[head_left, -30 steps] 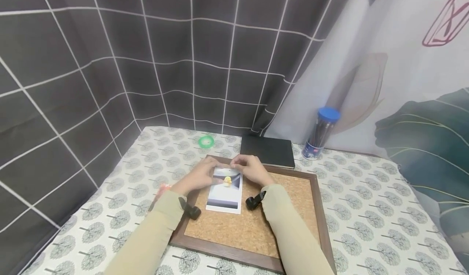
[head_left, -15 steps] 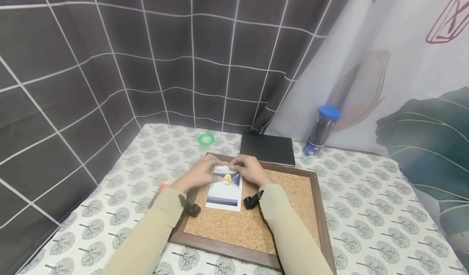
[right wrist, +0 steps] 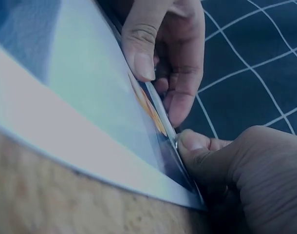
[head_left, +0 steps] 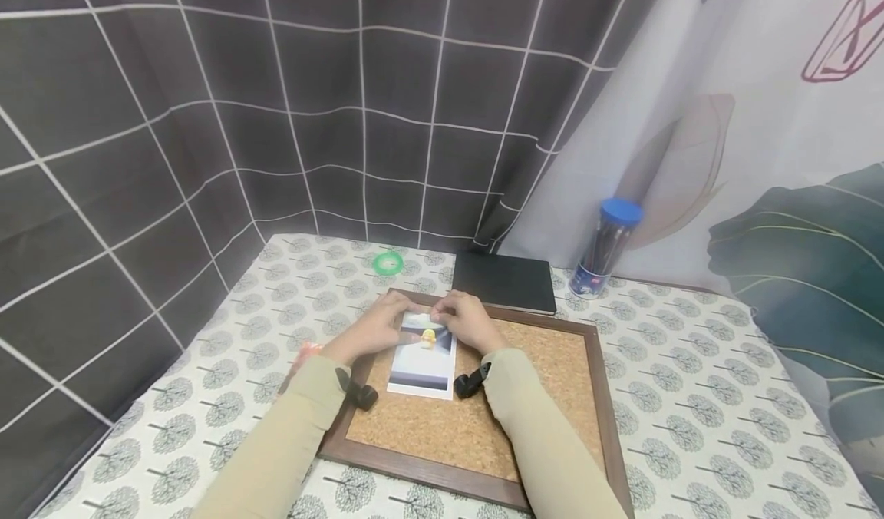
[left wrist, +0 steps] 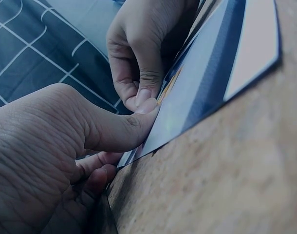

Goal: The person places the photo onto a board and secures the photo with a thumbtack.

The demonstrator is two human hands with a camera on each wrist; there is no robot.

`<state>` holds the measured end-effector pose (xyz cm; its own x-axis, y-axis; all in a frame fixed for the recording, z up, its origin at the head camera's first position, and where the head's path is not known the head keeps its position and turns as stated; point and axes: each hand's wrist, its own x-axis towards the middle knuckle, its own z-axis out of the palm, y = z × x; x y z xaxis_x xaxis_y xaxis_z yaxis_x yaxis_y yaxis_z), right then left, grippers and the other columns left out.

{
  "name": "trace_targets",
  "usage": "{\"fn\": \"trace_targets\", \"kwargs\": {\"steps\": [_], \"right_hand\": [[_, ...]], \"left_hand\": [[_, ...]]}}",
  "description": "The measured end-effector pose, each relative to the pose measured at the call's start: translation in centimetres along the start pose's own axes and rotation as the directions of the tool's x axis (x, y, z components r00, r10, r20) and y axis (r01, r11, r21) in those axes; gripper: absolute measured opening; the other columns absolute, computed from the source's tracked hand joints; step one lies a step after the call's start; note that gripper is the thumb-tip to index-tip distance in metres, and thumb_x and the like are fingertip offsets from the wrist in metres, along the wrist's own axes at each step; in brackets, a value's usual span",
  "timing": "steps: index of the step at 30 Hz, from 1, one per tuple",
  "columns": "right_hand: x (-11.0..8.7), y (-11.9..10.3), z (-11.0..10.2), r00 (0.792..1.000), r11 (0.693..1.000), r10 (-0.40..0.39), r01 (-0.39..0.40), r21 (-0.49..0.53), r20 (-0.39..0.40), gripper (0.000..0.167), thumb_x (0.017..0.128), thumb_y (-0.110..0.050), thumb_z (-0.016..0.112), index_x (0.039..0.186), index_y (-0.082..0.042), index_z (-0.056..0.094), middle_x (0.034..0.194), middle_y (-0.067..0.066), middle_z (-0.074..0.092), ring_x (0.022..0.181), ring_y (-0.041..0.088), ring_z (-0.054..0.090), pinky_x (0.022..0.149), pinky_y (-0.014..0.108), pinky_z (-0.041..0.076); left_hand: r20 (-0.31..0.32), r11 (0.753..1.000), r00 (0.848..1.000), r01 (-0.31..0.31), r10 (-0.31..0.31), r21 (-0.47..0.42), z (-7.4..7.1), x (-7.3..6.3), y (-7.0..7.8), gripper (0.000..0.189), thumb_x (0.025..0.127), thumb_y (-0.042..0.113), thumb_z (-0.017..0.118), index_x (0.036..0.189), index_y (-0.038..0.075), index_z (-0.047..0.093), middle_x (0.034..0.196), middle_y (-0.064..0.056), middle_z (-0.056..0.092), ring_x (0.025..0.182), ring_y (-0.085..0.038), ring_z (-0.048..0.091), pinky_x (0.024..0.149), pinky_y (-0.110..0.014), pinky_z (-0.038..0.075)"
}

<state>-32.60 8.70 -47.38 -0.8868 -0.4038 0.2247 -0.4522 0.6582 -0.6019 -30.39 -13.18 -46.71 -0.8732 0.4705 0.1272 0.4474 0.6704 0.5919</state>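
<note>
A white-bordered photo print [head_left: 417,369] with a small yellow figure lies over the left part of a brown-framed cork board [head_left: 428,431]. My left hand [head_left: 373,329] holds its upper left edge. In the right wrist view the left thumb [right wrist: 142,56] is on the photo, with the other fingers curled past its edge. My right hand [head_left: 475,324] is at the photo's top edge, thumb and forefinger pinched together there. A small shiny thing [right wrist: 176,141] shows at those fingertips; they hide most of it, so I cannot tell its kind.
Behind the board lie a black notebook [head_left: 504,282] and a green ring-shaped roll [head_left: 388,263]. A blue-lidded clear jar of dark sticks [head_left: 606,250] stands at the back right. Something red [head_left: 307,352] shows beside the left sleeve. A dark gridded curtain [head_left: 304,97] hangs behind.
The head view has tilted slightly. My right hand and wrist have shifted a little to the left along the photo's top edge. The left hand keeps its place on the photo.
</note>
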Motion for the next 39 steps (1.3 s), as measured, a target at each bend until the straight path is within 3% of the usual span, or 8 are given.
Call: {"fn": "trace_targets", "kwargs": {"steps": [6, 16, 32, 39], "right_hand": [[0.1, -0.8, 0.0, 0.999, 0.998, 0.053, -0.053, -0.022, -0.002, 0.007, 0.088, -0.012, 0.075, 0.081, -0.014, 0.075, 0.084, -0.003, 0.061, 0.084, 0.019, 0.057, 0.085, 0.042, 0.05], [0.3, -1.8, 0.1, 0.994, 0.993, 0.113, -0.113, -0.035, -0.004, 0.009, 0.086, -0.009, 0.075, 0.078, -0.012, 0.075, 0.081, -0.001, 0.058, 0.077, 0.017, 0.054, 0.074, 0.034, 0.048], [0.5, -1.4, 0.4, 0.993, 0.992, 0.12, -0.12, -0.047, 0.01, 0.01, 0.086, -0.011, 0.073, 0.077, -0.014, 0.074, 0.082, -0.001, 0.057, 0.079, 0.018, 0.053, 0.075, 0.034, 0.047], [0.2, -1.2, 0.3, 0.991, 0.99, 0.133, -0.132, 0.053, -0.002, 0.008, 0.085, -0.014, 0.076, 0.078, -0.014, 0.074, 0.082, -0.001, 0.057, 0.08, 0.018, 0.053, 0.075, 0.034, 0.046]], "left_hand": [[-0.004, 1.0, 1.0, 0.0, 0.0, 0.002, 0.0, -0.1, 0.1, 0.055, 0.08, 0.032, 0.082, 0.127, 0.011, 0.065, 0.122, -0.005, 0.057, 0.114, -0.026, 0.053, 0.103, -0.048, 0.044], [0.001, 1.0, 1.0, 0.008, -0.008, -0.004, 0.1, 0.0, -0.2, 0.054, 0.081, 0.03, 0.082, 0.128, 0.011, 0.065, 0.123, -0.004, 0.057, 0.117, -0.026, 0.052, 0.104, -0.048, 0.043], [0.006, 1.0, 1.0, 0.006, -0.006, -0.011, 0.2, 0.0, -0.3, 0.053, 0.081, 0.031, 0.082, 0.127, 0.011, 0.065, 0.123, -0.003, 0.056, 0.118, -0.025, 0.052, 0.106, -0.049, 0.042], [0.0, 1.0, 1.0, -0.015, 0.015, 0.003, 0.2, -0.1, -0.3, 0.053, 0.082, 0.031, 0.082, 0.128, 0.01, 0.064, 0.122, -0.005, 0.056, 0.116, -0.026, 0.052, 0.103, -0.049, 0.044]]}}
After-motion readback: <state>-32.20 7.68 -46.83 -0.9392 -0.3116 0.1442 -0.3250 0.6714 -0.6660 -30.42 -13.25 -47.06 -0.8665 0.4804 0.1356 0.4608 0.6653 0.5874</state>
